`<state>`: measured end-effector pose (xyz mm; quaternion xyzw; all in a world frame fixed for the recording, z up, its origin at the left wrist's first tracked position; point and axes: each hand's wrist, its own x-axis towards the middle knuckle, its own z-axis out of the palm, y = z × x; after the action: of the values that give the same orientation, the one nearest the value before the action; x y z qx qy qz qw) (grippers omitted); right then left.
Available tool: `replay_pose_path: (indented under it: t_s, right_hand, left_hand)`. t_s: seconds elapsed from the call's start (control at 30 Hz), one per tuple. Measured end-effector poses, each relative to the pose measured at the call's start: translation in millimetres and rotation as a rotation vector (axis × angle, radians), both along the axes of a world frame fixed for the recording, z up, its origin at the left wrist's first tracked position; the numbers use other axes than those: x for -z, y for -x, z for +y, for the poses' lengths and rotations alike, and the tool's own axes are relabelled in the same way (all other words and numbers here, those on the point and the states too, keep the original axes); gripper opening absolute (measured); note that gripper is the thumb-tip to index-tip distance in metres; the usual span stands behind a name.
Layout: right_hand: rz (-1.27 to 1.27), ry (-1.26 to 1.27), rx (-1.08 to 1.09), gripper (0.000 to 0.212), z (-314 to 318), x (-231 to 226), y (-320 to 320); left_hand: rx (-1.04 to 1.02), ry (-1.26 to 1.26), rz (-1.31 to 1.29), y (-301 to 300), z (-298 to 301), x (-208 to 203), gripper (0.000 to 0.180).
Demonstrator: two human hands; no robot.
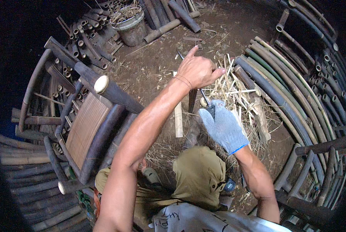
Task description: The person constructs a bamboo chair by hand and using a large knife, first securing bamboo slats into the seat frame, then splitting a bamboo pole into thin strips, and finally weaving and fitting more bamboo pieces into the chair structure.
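Observation:
My right hand, in a grey-blue knit glove with a bright blue cuff, is closed round the dark handle of a long thin metal tool. The tool's narrow shaft runs up and left beneath my bare left hand. A dark thin tip shows beyond that hand, seemingly of the same tool. My left index finger points forward and the thumb sticks out to the right. The other fingers curl under, so what they grip is hidden. A brown upright strip stands just below the left hand. Pale bamboo shavings lie beside both hands.
At left stands a bamboo chair with a slatted panel. A bucket of scraps sits at the back, near stacked cut bamboo. Long bamboo poles curve along the right. A pale strip lies on the dirt floor.

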<state>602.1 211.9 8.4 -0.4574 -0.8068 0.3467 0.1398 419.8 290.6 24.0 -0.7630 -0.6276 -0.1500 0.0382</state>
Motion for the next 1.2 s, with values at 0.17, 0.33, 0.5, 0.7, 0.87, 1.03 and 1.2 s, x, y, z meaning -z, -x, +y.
replay_pose_path:
  t_s: [0.17, 0.33, 0.5, 0.7, 0.87, 1.03, 1.2]
  right_hand:
    - [-0.004, 0.221, 0.063, 0.044, 0, 95, -3]
    - [0.022, 0.255, 0.063, 0.046, 1, 115, -6]
    - [-0.029, 0.266, -0.033, 0.044, 12, 96, -1]
    - [-0.133, 0.184, 0.032, 0.048, 11, 94, 7]
    - [-0.242, 0.17, 0.022, 0.047, 0, 75, 14]
    - [-0.084, 0.233, 0.012, 0.049, 0, 110, 3]
    - [-0.244, 0.385, -0.111, 0.056, -23, 173, -53]
  left_hand:
    - [-0.13, -0.001, -0.46, -12, -19, -23, 0.056]
    - [0.16, 0.339, -0.945, 21, -51, 21, 0.048]
    - [-0.019, -0.052, -0.566, 15, -43, 47, 0.027]
    - [-0.172, -0.263, -0.628, 5, -46, 55, 0.024]
    - [-0.161, -0.303, -0.617, 7, -48, 61, 0.024]
    - [-0.167, -0.316, -0.747, 23, -50, 62, 0.025]
    - [-0.301, -0.468, -0.877, 78, -50, 2, 0.032]
